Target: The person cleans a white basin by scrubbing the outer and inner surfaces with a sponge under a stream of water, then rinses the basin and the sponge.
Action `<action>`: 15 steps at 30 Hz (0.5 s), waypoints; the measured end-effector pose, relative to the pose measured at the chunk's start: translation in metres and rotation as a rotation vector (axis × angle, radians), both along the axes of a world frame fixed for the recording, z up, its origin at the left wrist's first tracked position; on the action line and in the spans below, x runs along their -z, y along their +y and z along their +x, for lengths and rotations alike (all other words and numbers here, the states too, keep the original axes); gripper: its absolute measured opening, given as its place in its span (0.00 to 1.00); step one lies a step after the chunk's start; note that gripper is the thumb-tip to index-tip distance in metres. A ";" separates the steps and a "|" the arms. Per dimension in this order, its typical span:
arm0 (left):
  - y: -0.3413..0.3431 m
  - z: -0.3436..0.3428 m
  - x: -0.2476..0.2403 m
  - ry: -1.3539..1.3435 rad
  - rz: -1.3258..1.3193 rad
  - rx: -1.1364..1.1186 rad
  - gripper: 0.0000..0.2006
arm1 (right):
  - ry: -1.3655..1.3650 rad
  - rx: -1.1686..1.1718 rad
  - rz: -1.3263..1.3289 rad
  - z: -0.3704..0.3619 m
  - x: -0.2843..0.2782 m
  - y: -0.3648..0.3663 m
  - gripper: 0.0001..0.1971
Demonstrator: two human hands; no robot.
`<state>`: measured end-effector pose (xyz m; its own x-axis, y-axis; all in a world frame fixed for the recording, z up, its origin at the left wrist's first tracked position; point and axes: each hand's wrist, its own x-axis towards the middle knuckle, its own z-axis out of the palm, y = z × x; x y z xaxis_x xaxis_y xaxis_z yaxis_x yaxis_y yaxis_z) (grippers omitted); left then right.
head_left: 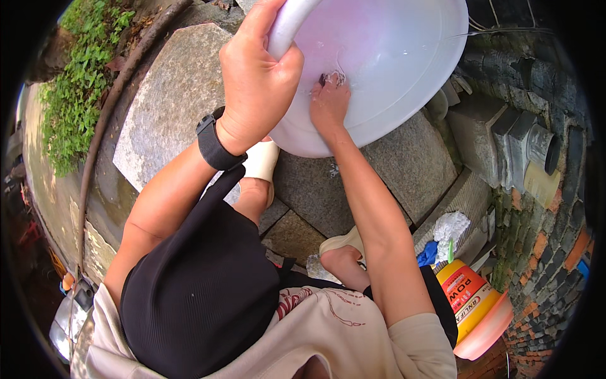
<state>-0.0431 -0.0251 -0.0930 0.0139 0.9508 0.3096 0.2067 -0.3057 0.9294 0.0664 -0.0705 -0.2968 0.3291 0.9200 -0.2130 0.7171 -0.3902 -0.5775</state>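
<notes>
— Rough grey stone slabs pave this yard, with a brick wall right and green weeds far left?

— Yes. On them, far centre, tilts a smooth, translucent white plastic basin. The left hand curls tightly around its rim; the right hand presses inside, fingers bunched on something small and dark.

A smooth, glossy white plastic basin at upper centre sits on rough, matt grey stone slabs.
</notes>
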 end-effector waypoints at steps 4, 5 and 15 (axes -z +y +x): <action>0.008 -0.007 -0.004 0.104 0.062 0.038 0.28 | 0.496 -0.289 0.092 0.005 -0.037 -0.027 0.22; 0.014 -0.013 0.002 0.149 0.116 0.056 0.29 | 0.473 -0.387 0.084 0.019 -0.039 -0.038 0.21; 0.016 -0.016 0.000 0.243 0.197 0.039 0.28 | -0.685 -0.473 0.331 0.178 -0.049 -0.034 0.22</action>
<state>-0.0590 -0.0090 -0.0927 0.1457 0.8702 0.4706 0.4004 -0.4869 0.7763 0.2448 -0.1049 -0.2481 -0.1427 0.9711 0.1913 0.9895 0.1442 0.0060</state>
